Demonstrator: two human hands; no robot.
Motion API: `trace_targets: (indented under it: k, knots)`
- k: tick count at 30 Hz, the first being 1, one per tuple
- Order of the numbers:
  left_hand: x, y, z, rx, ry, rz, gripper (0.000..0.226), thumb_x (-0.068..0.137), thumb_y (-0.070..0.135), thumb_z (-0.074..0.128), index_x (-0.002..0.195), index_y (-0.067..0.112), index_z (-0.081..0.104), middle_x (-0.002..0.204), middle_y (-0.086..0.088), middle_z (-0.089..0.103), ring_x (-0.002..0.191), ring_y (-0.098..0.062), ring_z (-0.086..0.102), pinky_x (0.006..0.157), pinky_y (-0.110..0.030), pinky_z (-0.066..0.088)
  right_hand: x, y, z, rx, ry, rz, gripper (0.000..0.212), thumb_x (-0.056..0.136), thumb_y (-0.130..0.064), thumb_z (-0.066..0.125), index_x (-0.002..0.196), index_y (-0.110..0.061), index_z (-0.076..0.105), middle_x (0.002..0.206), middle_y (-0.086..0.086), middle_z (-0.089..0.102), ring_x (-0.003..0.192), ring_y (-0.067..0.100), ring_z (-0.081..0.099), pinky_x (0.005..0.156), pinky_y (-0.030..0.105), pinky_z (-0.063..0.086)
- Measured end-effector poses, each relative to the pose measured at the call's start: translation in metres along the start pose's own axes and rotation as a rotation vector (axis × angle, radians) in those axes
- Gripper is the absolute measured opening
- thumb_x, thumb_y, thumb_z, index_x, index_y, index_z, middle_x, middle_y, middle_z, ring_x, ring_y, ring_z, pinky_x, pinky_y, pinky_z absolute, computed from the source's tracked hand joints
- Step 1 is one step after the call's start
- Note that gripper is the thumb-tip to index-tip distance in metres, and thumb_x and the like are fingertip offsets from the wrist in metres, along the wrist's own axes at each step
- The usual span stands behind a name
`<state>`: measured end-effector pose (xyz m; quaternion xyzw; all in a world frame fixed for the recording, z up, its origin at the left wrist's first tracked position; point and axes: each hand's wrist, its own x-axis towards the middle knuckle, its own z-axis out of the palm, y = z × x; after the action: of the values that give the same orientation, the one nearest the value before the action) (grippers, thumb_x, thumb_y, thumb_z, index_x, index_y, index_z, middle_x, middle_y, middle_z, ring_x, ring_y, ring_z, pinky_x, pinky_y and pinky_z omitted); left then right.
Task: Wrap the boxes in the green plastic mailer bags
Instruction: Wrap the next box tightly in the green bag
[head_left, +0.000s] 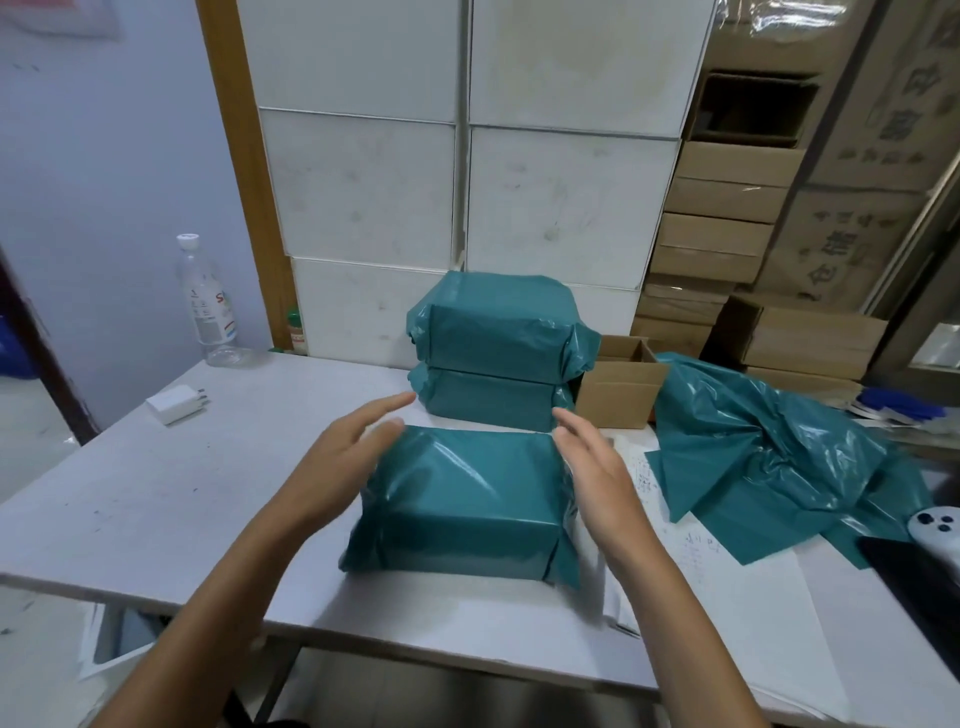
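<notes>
On the table (156, 499), nearest, a wrapped box (462, 504) sits between the left hand (337, 462) and right hand (597, 478), fingers spread, flanking its ends. The film looks slippery, so press flat on the stiff sides. Beyond stand two wrapped boxes (498, 353); spare mailer bags (769, 452) lie right.

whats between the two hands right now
In the head view, a wrapped box sits between the left hand and right hand, both open at its sides.
</notes>
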<state>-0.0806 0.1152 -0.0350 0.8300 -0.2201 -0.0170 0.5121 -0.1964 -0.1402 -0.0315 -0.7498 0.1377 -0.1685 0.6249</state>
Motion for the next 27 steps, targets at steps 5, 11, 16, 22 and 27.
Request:
trace_targets:
  k: [5, 11, 16, 22, 27]
  knots:
    - [-0.017, -0.026, 0.031, -0.164, -0.088, -0.056, 0.047, 0.108, 0.040, 0.037, 0.155, 0.037, 0.044, 0.164, 0.021, 0.033, 0.150, -0.003, 0.030, 0.129, -0.034, 0.016, -0.009, 0.024, 0.027, 0.027, -0.084, 0.111, 0.044, 0.105, -0.043, 0.061, 0.147, -0.047, 0.049, 0.154, -0.016, 0.047, 0.138, 0.008, 0.051, 0.118, 0.041, 0.044]
    - [-0.023, -0.037, 0.043, -0.402, -0.064, -0.120, 0.053, 0.100, 0.053, 0.037, 0.153, 0.048, 0.042, 0.157, 0.026, 0.042, 0.146, -0.004, 0.040, 0.126, -0.038, 0.025, -0.009, 0.035, 0.026, 0.266, -0.112, 0.172, 0.053, 0.106, -0.034, 0.056, 0.155, -0.048, 0.041, 0.145, -0.011, 0.059, 0.125, 0.015, 0.065, 0.093, 0.031, 0.056]
    - [-0.023, -0.035, 0.051, -0.500, -0.005, -0.131, 0.052, 0.099, 0.053, 0.037, 0.148, 0.042, 0.049, 0.152, 0.016, 0.051, 0.138, -0.008, 0.050, 0.115, -0.030, 0.037, -0.011, 0.046, 0.037, 0.428, -0.045, 0.185, 0.041, 0.107, -0.025, 0.049, 0.144, -0.041, 0.055, 0.133, 0.000, 0.072, 0.118, 0.026, 0.070, 0.090, 0.040, 0.059]
    - [-0.017, -0.044, 0.053, -0.527, 0.037, -0.126, 0.041, 0.090, 0.035, 0.043, 0.127, 0.033, 0.058, 0.135, -0.002, 0.060, 0.128, -0.036, 0.054, 0.107, -0.047, 0.043, -0.011, 0.051, 0.038, 0.453, 0.010, 0.168, 0.033, 0.104, -0.022, 0.052, 0.133, -0.031, 0.062, 0.126, 0.004, 0.074, 0.109, 0.024, 0.072, 0.088, 0.043, 0.057]
    - [-0.012, -0.037, 0.043, -0.479, -0.041, -0.120, 0.039, 0.090, 0.036, 0.046, 0.127, 0.031, 0.058, 0.128, 0.005, 0.062, 0.125, -0.031, 0.056, 0.097, -0.034, 0.046, -0.007, 0.041, 0.030, 0.387, -0.013, 0.220, 0.023, 0.105, -0.030, 0.058, 0.128, -0.029, 0.062, 0.128, 0.007, 0.071, 0.113, 0.025, 0.071, 0.088, 0.038, 0.057]
